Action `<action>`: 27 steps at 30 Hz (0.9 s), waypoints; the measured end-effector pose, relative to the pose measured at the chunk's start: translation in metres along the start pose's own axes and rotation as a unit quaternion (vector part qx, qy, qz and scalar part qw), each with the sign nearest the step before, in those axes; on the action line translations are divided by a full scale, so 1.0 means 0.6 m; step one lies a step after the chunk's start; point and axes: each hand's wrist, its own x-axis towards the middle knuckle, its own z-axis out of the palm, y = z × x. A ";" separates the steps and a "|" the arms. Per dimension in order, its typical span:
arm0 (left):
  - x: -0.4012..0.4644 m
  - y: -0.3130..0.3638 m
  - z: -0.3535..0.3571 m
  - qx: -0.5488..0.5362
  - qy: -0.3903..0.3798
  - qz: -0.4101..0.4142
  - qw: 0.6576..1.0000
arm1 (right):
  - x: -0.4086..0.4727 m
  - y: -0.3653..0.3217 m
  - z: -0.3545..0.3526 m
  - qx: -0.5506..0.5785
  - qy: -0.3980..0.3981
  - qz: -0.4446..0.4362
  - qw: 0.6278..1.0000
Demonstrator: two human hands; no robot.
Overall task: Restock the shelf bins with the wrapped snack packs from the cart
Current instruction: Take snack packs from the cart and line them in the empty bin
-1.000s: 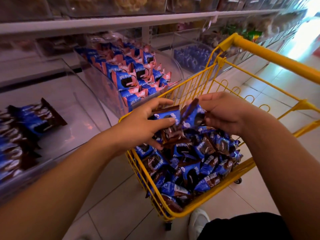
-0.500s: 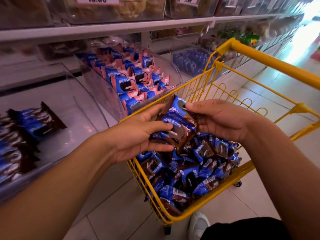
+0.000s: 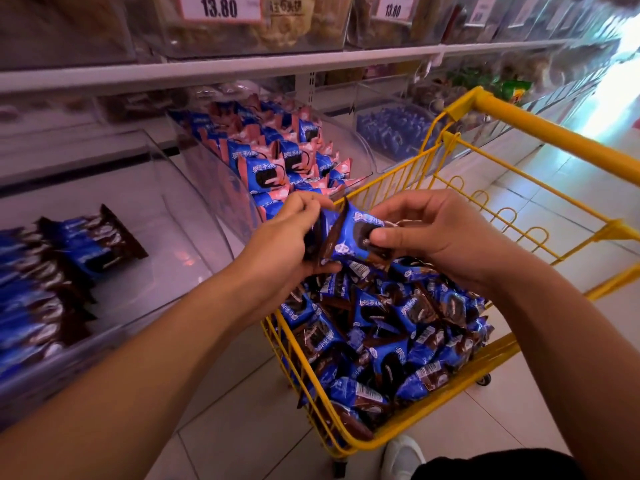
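Both forearms are bare from the frame's edge to the wrist, with no sleeve showing on either. The left hand point(image 3: 284, 251) and right hand point(image 3: 446, 240) are bare too: no gloves, no rings, no watch or band at the wrists. The fingernails are short and plain. Just below the cart point(image 3: 363, 445), a white shoe point(image 3: 401, 457) with a rounded toe shows on the floor tiles. Right of the shoe lies a patch of black clothing point(image 3: 502, 467), its cut unclear.
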 end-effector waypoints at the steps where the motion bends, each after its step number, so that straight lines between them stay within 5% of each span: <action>1: -0.003 0.003 0.000 -0.015 0.002 0.002 1.000 | 0.000 -0.002 0.004 -0.026 0.014 -0.022 0.999; 11: -0.062 0.040 -0.034 0.093 -0.051 0.085 0.991 | -0.005 -0.023 0.057 -0.110 -0.063 -0.109 0.986; 22: -0.157 0.104 -0.123 0.225 0.015 0.096 0.969 | 0.017 -0.088 0.182 -0.124 -0.171 -0.123 0.970; 25: -0.175 0.142 -0.214 0.160 0.148 0.106 0.970 | 0.059 -0.131 0.246 -0.184 -0.180 -0.125 0.958; 27: -0.183 0.155 -0.276 0.192 0.319 0.117 0.921 | 0.102 -0.151 0.296 -0.219 -0.194 -0.115 0.949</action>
